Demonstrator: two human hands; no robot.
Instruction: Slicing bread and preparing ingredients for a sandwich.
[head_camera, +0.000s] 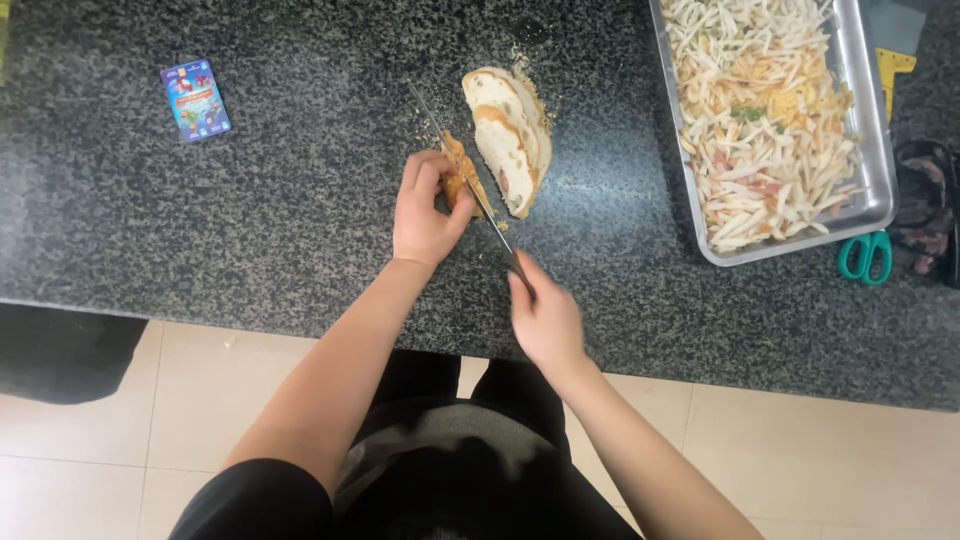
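Soft, even light falls from above onto the speckled counter (250, 200), bright without harsh shadows. My right hand (545, 320) blurs with motion just below the counter's front edge. The metal tray (872, 130) at its right end shows mild glare along the rim

Knife (470, 180) lies between crust piece (458, 172) and, seemingly, sliced bread (508, 135) rightward.

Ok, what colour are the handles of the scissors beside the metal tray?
Teal green; the scissors show best in the head view, right of the tray.
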